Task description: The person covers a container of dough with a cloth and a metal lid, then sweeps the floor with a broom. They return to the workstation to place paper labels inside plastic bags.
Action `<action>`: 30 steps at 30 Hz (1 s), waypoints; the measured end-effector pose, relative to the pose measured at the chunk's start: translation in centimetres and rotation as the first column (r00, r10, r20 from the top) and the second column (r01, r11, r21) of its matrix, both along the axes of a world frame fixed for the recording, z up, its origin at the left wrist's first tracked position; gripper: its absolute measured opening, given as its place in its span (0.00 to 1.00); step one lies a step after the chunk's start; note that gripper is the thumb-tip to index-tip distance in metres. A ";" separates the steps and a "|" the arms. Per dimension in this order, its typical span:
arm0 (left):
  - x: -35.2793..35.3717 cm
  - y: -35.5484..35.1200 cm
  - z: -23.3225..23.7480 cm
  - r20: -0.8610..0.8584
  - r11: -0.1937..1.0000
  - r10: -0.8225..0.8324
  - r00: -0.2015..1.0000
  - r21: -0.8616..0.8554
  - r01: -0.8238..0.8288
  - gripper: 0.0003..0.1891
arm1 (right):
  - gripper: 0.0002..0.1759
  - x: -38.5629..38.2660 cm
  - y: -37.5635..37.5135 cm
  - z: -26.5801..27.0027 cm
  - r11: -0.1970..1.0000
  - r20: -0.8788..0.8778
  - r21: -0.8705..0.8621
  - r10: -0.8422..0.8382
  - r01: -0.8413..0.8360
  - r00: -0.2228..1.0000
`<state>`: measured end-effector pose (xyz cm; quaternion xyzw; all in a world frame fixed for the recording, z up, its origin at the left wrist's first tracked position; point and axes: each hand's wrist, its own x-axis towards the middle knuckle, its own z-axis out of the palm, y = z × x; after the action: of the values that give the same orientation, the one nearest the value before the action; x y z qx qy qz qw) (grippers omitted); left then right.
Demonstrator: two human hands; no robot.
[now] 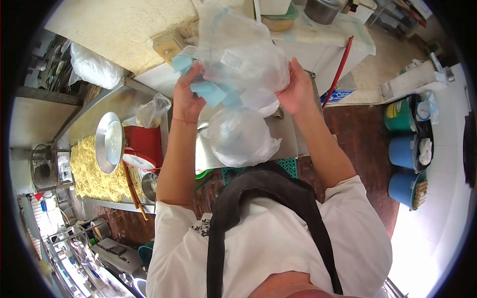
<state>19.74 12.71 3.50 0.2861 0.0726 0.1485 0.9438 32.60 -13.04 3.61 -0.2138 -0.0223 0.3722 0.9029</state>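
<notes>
A clear plastic bag (238, 49) is stretched between my two hands above the counter. My left hand (190, 92) is closed on its left side, with crumpled light blue pieces (211, 93), like paper or thin film, at the fingers. On the opposite side, the fingers of my right hand (297, 89) pinch the bag's edge. Below and nearer to me, a rounded, puffed clear plastic bag (241, 136) rests on the steel counter (288, 134). A white printed patch shows through the upper bag.
Left of my arm stands a red scale (143, 146) with a metal pan (109, 142). Behind it, yellow noodles (92, 169) fill a tray, with wooden sticks (131, 191) alongside. Blue buckets (401, 150) line the right wall. A pot (322, 10) stands on the far counter.
</notes>
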 end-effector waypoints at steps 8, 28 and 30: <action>1.5 0.5 -6.8 -0.351 0.992 0.087 0.932 0.114 -0.050 0.08 | 0.11 1.7 0.8 -9.4 0.894 0.131 -0.433 -0.062 0.114 0.989; 3.7 0.2 -18.7 -0.668 -0.065 0.154 0.728 0.728 0.682 0.15 | 0.23 10.2 3.5 -35.8 0.770 0.466 -0.638 0.375 0.011 0.801; 3.5 0.6 -19.1 -0.664 -0.027 0.163 0.730 0.736 0.676 0.16 | 0.26 9.4 3.1 -32.9 0.807 0.309 -0.581 0.342 -0.109 0.887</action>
<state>23.28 13.28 -15.63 0.8877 0.1733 -0.1375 0.4037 42.04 -9.90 -29.25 -0.5299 -0.1244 0.4182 0.7273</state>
